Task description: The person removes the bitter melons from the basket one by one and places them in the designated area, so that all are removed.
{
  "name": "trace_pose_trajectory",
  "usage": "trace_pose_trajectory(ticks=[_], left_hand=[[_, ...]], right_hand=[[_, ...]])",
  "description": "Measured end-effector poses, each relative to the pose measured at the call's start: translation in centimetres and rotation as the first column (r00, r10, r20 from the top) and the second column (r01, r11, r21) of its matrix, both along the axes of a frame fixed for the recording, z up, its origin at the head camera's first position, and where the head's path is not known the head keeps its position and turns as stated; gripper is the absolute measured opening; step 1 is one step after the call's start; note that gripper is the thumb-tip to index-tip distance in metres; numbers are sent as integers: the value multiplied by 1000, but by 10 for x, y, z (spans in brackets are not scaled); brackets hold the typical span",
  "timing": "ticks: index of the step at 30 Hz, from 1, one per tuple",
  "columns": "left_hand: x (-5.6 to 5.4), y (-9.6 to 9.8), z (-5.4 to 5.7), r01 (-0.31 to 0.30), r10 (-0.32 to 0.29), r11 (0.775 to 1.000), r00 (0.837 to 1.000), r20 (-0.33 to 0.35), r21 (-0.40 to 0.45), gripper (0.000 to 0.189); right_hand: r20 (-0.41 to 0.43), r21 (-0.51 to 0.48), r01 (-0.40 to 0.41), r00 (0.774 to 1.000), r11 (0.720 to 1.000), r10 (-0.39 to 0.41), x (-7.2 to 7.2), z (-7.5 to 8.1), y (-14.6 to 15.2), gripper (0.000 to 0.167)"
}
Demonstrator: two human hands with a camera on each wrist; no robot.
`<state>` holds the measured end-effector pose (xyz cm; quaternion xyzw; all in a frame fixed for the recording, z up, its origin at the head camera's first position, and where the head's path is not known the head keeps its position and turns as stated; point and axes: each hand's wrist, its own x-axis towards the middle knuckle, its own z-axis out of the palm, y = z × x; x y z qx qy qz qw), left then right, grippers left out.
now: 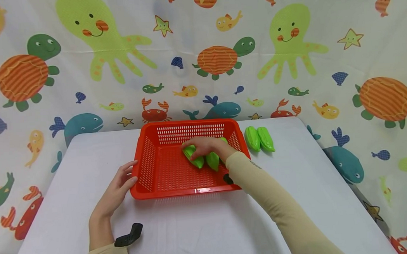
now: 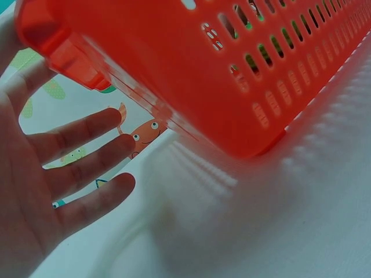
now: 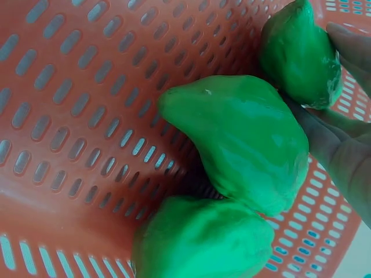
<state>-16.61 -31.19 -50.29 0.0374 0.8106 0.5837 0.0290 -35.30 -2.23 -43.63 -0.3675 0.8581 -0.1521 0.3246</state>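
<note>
Tabletop: green pair, head view only

2 beige sleeves, black wrist pieces

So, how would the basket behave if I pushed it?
The basket would probably keep its shape, as its sides stand up without sagging. It is likely light for its size, being pierced with many slots. It seems unlikely to tip, being wide and low.
</note>
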Motion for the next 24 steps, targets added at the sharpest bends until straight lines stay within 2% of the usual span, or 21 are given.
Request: trace_pose_trajectory(ticks=[9,16,24], left_hand=[[0,-1,-2,-5,5,1000,1000,1,-6,58],[-1,1,-1,7,-7,1000,1000,0,12,59],[-2,-2,-2,3,-3,1000,1000,3,-5,58]], right_hand=[[-11,-12,0,1000,1000,0,-1,-1,0,53],[-72,-104,-6,997,995,-2,-4,-1,3,49],[-81,-221,64,993,973,-84,-4,17,8,43]])
